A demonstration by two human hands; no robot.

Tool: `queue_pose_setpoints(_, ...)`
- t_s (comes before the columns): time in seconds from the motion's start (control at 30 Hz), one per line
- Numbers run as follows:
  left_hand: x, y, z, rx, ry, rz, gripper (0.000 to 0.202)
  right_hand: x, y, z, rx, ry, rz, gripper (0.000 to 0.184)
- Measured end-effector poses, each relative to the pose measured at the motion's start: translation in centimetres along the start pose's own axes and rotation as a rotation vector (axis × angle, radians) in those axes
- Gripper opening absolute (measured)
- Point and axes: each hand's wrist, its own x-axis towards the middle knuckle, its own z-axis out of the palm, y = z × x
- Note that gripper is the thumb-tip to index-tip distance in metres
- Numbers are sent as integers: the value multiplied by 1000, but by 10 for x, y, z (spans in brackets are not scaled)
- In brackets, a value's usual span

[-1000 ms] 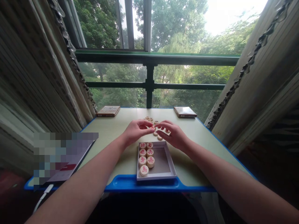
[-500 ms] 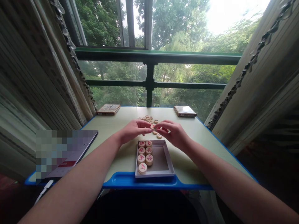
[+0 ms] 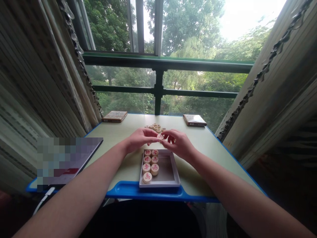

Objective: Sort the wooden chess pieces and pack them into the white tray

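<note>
Left hand point(image 3: 138, 140) and right hand point(image 3: 178, 144) pinch one chess piece point(image 3: 160, 136) together. Box point(image 3: 166, 169) just under them holds seven pieces, mostly bare. Loose pile point(image 3: 155, 127) waits beyond them on worktop point(image 3: 116, 135).

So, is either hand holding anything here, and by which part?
A round wooden xiangqi piece, red character up, is pinched by its edge between the fingertips of the left hand and the right hand, just beyond the box.

I see two bare hands, left hand point(image 3: 138, 140) and right hand point(image 3: 179, 143); forearms point(image 3: 99, 178) bare, unsleeved to frame edge.
</note>
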Motion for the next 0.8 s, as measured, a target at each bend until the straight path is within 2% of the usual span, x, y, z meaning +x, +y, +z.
queue_pose_setpoints(0.13,-4,2,-1,99,-23,19,35,1,-1,-6,35,-85,55,18)
queue_pose_setpoints(0.2,-8,3,-4,214,74,59,34,2,-4,-15,0,-186,77,17)
queue_pose_setpoints(0.3,-18,7,-11,404,307,145,35,2,-10,-31,-115,-391,87,14)
queue_pose_setpoints(0.37,-24,12,-15,531,377,161,37,1,-14,-40,-147,-515,63,14)
queue_pose_setpoints(0.5,-37,22,-7,713,279,145,40,-3,-21,-45,-148,-659,-36,16)
queue_pose_setpoints(0.6,-52,21,7,759,242,214,38,-7,-25,-40,-179,-704,-18,17)
queue_pose_setpoints(0.67,-65,16,14,767,265,245,37,-9,-27,-36,-188,-727,33,17)
queue_pose_setpoints(0.8,-90,2,17,721,334,188,38,-10,-30,-33,-178,-770,94,19)
